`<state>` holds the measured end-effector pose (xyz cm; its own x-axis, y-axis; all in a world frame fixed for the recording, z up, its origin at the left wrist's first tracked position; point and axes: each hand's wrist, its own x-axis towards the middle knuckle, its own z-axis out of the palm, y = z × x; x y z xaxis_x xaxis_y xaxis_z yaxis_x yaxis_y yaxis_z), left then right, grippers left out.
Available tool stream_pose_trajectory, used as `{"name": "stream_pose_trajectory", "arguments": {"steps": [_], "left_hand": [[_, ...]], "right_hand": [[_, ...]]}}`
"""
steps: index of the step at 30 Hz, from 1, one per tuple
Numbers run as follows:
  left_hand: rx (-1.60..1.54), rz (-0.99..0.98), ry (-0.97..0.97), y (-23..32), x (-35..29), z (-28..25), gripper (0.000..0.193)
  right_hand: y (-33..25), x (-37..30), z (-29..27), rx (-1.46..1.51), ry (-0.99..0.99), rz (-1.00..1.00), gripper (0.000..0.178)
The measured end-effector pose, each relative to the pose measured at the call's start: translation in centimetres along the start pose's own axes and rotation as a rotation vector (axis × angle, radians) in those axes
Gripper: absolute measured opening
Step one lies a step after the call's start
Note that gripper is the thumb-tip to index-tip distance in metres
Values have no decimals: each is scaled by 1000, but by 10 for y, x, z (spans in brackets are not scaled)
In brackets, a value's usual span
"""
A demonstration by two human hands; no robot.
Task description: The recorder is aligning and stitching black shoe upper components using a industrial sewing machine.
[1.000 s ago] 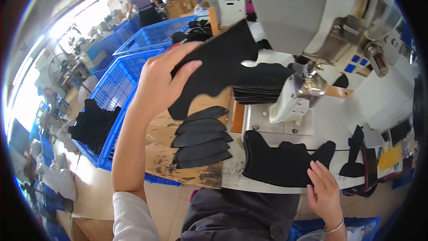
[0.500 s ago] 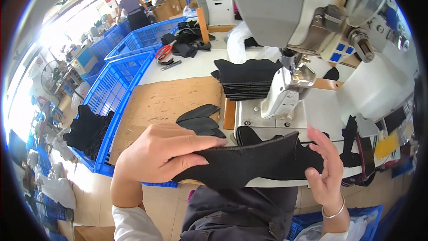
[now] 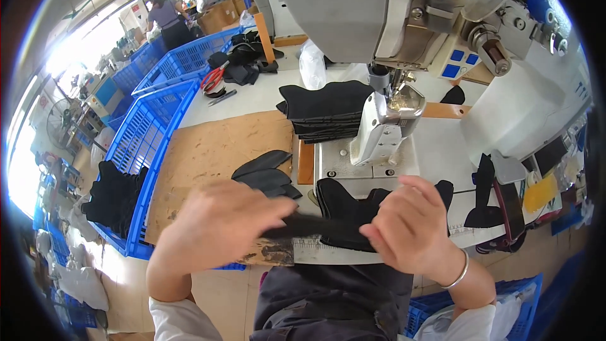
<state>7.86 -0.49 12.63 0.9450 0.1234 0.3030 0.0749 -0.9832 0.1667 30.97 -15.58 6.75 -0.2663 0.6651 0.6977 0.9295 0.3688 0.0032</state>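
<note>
A black fabric piece (image 3: 309, 226) is stretched between my two hands in front of the sewing machine, seen as a narrow, motion-smeared strip. My left hand (image 3: 218, 230) pinches one end of it. At the other end, the fingers of my right hand (image 3: 410, 227) are curled closed around it. Just beyond the strip, more black cut pieces (image 3: 341, 202) lie near the table's front edge, partly covered by my right hand. Several dark leaf-shaped pieces (image 3: 265, 170) rest on the brown board (image 3: 214, 145) past my left hand.
The sewing machine's post (image 3: 386, 129) rises ahead, beside a stack of black pieces (image 3: 325, 110). Blue crates (image 3: 151, 126) line the left side, one holding black pieces (image 3: 117, 196). Red-handled scissors (image 3: 213, 80) lie at the back left. A person (image 3: 167, 19) stands far off.
My right hand has gone from open fingers to closed on the piece's end. The piece has turned from broadside to a narrow strip, uncovering the pieces behind it. The view has shifted slightly.
</note>
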Motion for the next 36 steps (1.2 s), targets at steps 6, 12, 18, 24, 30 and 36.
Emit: {"name": "stream_pose_trajectory", "arguments": {"steps": [6,12,18,24,30,36], "left_hand": [[342,-347,553,-47,6,-41,18],[430,3,556,-117,94,39,36],[391,176,418,-117,127,110,33],[88,218,385,-125,120,110,41],[253,90,489,-107,71,83,37],[-246,-542,-183,-101,-9,94,30]], "right_hand": [[8,-39,-10,119,-6,239,31],[-4,-57,-13,181,-56,249,30],[-9,-74,-17,243,-149,347,29],[-8,-85,-14,315,-172,458,27],[-11,-82,-9,334,-184,396,29],[-6,-63,8,363,-221,334,28]]}}
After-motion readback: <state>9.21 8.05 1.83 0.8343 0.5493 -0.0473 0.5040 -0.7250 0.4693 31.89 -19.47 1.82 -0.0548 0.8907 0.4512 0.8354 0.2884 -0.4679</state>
